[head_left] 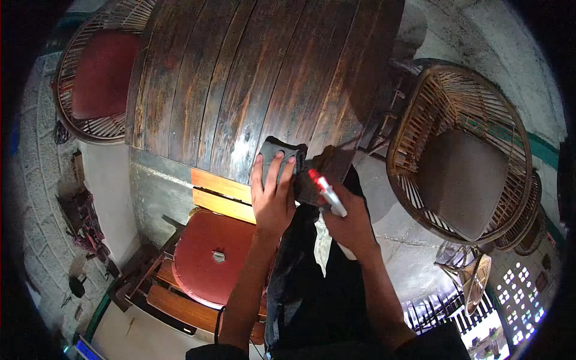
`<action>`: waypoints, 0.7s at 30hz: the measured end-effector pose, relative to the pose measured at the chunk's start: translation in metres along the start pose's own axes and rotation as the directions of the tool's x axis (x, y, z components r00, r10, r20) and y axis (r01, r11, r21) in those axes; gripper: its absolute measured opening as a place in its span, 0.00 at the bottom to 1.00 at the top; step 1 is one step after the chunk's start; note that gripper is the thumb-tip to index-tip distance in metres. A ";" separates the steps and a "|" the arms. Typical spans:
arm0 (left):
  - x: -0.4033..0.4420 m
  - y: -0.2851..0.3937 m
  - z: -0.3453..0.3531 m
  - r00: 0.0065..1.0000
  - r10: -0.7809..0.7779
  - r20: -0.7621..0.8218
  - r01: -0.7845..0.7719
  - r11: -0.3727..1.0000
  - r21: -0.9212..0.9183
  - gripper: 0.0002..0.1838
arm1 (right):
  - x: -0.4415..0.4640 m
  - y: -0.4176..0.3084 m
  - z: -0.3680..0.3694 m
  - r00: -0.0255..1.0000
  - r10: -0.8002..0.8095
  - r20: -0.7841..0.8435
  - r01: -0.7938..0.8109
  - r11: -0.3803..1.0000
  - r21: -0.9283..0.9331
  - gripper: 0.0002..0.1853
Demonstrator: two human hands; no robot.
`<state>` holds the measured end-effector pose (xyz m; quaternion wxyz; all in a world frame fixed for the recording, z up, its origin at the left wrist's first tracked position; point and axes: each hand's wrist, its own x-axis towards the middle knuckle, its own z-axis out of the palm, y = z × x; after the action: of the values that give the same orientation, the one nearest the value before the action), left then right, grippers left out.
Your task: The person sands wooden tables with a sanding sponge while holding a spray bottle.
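Observation:
My left hand (273,201) lies with its fingers stretched over a folded dark grey cloth (276,147) at the near edge of the wooden table (240,78). Its thumb is hidden. Just to the right, my right hand (354,225) is closed round what looks like a spray bottle (330,200) with a white head and a red nozzle. The nozzle points forward and left, towards the cloth. Below the right hand hangs a cream-coloured strip (322,246) that I cannot identify. A shiny patch shows on the planks left of the cloth.
A chair with a red seat (216,255) stands at the near left. A wicker chair with a grey cushion (465,180) is on the right. Another wicker chair with a red cushion (105,75) stands at the far left. Walls run along both sides.

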<state>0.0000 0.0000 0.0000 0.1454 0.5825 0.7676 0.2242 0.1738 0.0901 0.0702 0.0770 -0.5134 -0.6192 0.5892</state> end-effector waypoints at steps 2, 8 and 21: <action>0.017 -0.004 0.010 0.994 0.034 -0.106 -0.032 0.999 0.012 0.31 | 0.012 0.006 0.005 0.999 -0.047 0.006 0.047 0.999 -0.012 0.27; 0.050 0.021 0.005 0.998 -0.039 -0.049 0.043 0.995 0.089 0.30 | 0.050 -0.029 -0.025 1.000 -0.007 -0.031 0.008 0.999 0.037 0.26; 0.388 0.057 0.056 0.985 0.044 -0.167 -0.028 0.995 0.101 0.39 | 0.277 -0.093 -0.184 0.982 -0.097 -0.160 0.094 0.995 -0.029 0.20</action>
<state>-0.0343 0.3943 -0.0040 0.0470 0.5817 0.7766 0.2372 0.1243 0.4318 0.0585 0.1495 -0.5298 -0.6412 0.5346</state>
